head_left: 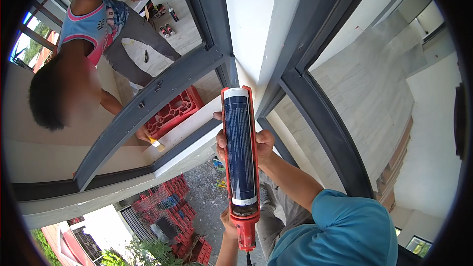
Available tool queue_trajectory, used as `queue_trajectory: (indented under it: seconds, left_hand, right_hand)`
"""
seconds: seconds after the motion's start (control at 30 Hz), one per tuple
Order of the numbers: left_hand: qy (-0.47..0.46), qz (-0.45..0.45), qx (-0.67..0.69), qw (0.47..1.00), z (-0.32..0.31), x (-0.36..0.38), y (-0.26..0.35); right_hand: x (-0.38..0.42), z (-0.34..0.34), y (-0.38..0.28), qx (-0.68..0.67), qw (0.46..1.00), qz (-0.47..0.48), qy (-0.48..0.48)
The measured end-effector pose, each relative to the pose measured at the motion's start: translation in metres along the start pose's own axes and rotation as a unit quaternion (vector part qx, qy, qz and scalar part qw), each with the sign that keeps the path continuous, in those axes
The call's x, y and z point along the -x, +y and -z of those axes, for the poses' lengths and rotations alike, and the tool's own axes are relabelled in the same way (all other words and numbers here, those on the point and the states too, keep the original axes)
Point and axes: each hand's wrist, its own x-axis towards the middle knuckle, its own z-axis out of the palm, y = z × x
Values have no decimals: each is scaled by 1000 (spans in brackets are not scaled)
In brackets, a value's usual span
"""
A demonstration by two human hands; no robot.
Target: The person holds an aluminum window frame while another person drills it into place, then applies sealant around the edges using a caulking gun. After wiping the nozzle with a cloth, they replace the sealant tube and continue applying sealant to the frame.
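Note:
A red caulking gun (250, 236) with a dark blue sealant cartridge (239, 148) in its cradle stands upright in the middle of the view. Its nozzle (235, 76) points up toward the corner where the dark window frames meet the white post. My right hand (266, 143) wraps round the cradle from beneath, thumb on the right side and fingertips showing on the left. Lower down, my left hand (228, 222) is closed at the rear of the gun, its fingers partly hidden behind the red body.
Dark grey curved frames (143, 106) (335, 133) flank the white post (253, 19). Behind the left one, a person (93, 39) leans over, holding a paintbrush (156, 144) near the sill. A red crate (175, 113) stands inside. Red crates (172, 207) and gravel (204, 192) lie below.

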Motion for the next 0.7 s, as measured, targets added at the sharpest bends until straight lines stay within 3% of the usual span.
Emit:
queue_trajectory:
  seconds: [0.37, 0.47, 0.57, 0.6, 0.67, 0.7]
  left_hand:
    - [-85, -34, 33, 995, -10, -52, 205]
    - [-72, -26, 114, 991, -16, -50, 227]
    - [-72, 30, 65, 995, -7, -47, 229]
    - [-81, -5, -6, 997, -6, -54, 242]
    - [-52, -179, -85, 979, -13, -73, 272]
    - [-45, -141, -34, 988, -18, -74, 283]
  right_hand:
    - [-1, -26, -4, -43, 999, 14, -2]
    - [-1, -29, -8, -59, 997, -22, -34]
    - [-3, -42, -12, -42, 999, -18, -22]
    - [-3, -46, -12, -44, 999, -15, -16]
    - [-5, -50, -13, -46, 999, -8, -13]
    - [-4, -52, -14, -35, 999, -4, -1]
